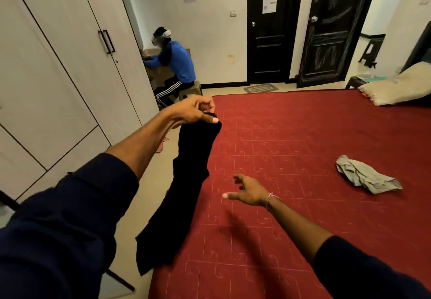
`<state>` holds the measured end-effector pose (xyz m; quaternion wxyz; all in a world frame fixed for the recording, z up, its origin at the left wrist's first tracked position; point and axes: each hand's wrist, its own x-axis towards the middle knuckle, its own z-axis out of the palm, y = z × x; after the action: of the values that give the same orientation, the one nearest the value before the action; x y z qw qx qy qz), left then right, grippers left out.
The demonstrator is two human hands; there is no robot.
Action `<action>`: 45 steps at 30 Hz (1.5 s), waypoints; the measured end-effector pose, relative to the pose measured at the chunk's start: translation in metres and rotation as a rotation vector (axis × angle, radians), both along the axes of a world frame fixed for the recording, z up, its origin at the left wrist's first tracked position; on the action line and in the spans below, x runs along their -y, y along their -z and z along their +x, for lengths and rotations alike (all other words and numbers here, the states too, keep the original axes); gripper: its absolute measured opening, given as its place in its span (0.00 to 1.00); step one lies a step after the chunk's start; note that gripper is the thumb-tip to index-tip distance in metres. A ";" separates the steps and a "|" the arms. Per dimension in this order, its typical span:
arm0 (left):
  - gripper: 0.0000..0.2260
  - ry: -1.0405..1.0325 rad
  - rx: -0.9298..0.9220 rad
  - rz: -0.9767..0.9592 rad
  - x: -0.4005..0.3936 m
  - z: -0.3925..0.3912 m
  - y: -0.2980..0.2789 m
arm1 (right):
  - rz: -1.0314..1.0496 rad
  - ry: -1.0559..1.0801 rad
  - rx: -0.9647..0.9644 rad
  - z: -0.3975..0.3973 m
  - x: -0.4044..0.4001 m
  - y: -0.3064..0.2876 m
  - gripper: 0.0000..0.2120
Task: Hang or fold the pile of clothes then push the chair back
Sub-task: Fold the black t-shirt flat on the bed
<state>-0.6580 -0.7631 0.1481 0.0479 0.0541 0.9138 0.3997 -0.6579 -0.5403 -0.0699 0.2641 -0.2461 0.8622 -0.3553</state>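
Long black cloth garment [184,191] hangs in the air off the near-left corner of the red quilted bedspread [303,149]. My left hand [196,111] pinches its top edge, thumb and fingertips curled together on the fabric. The rest drops straight down, past the bedspread's left edge, lower end over the floor strip beside the bed. Can't tell what kind of garment it is: too dark, no detail.

My right hand [247,190] is over the bedspread, just right of the hanging cloth and not touching it. Fingers spread and loosely bent, thumb out toward the cloth, nothing in the hand. Thin pink thread bracelet [270,198] on that wrist. Both arms in dark navy sleeves, left one pushed up the forearm.

Crumpled grey-green cloth garment [366,176] lies on the bedspread, well right of my right hand, apart from everything else. Beige pillow [396,86] sits at the bedspread's far-right corner.

Left of the bedspread: white wardrobe with black bar handles [70,65] runs along the wall. Beyond the bedspread's far-left corner, a person in a blue top and striped black track trousers [177,65] sits on a low stool, bent toward a cardboard box, back to me. Past the far edge: two black panelled doors [303,30], grey doormat [261,88] in front of the left one.
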 end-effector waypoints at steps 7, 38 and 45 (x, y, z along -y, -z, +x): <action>0.11 0.035 -0.081 0.006 0.013 -0.011 -0.072 | -0.186 0.052 -0.209 -0.051 0.046 -0.027 0.32; 0.14 -0.005 -0.174 0.230 -0.010 0.064 -0.148 | -0.673 -0.370 0.714 -0.031 -0.017 -0.093 0.23; 0.18 -0.152 -0.215 0.234 0.032 0.097 -0.134 | -0.525 0.081 0.001 -0.044 -0.071 -0.135 0.09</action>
<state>-0.5614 -0.7954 0.2822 -0.0871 0.0326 0.8624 0.4977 -0.7015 -0.4697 0.0655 0.1769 -0.2713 0.7496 -0.5773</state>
